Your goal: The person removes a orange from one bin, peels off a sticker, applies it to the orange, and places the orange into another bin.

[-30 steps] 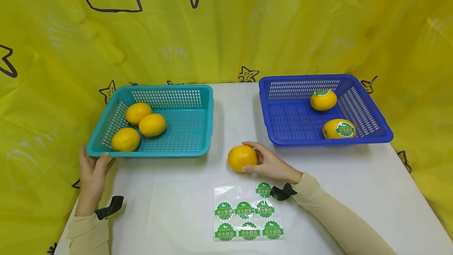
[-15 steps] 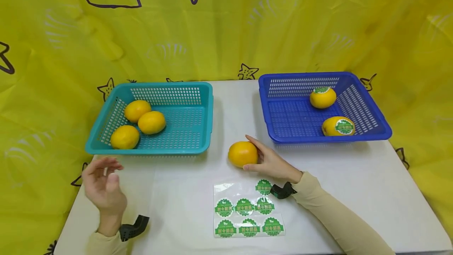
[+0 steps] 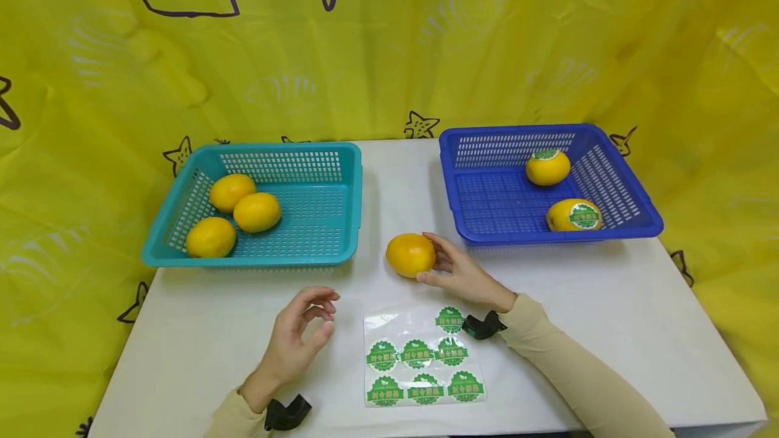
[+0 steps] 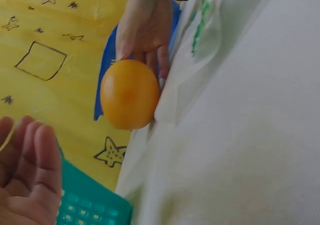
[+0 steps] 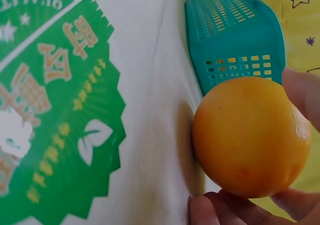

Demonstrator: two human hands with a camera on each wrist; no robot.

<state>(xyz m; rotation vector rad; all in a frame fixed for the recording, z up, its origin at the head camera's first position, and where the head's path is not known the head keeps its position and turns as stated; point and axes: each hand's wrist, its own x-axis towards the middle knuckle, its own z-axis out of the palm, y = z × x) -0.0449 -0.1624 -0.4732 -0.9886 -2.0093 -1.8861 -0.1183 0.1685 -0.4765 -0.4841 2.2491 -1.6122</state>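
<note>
A smooth, oval yellow-orange fruit (image 3: 410,255) sits on the white tabletop between the two baskets. My right hand (image 3: 467,279) holds it from the right side, thumb in front and fingers behind; the right wrist view shows the fruit (image 5: 250,137) between thumb and fingers. Left of a clear sheet of round green stickers (image 3: 420,355), my left hand (image 3: 295,343) is over the table with loosely bent fingers and nothing in them. The sheet's upper row has one sticker at its right; the two lower rows are full. No sticker shows on the held fruit.
At the back left stands a teal basket (image 3: 255,261) with 3 plain fruits (image 3: 257,212). A blue basket (image 3: 560,235) at the back right has 2 fruits (image 3: 548,169) bearing green stickers. Behind the table hangs a yellow cloth (image 3: 377,53).
My left hand has let go of the teal basket's front left corner and moved right, toward the sticker sheet. The right hand stays at the fruit, which has hardly shifted.
</note>
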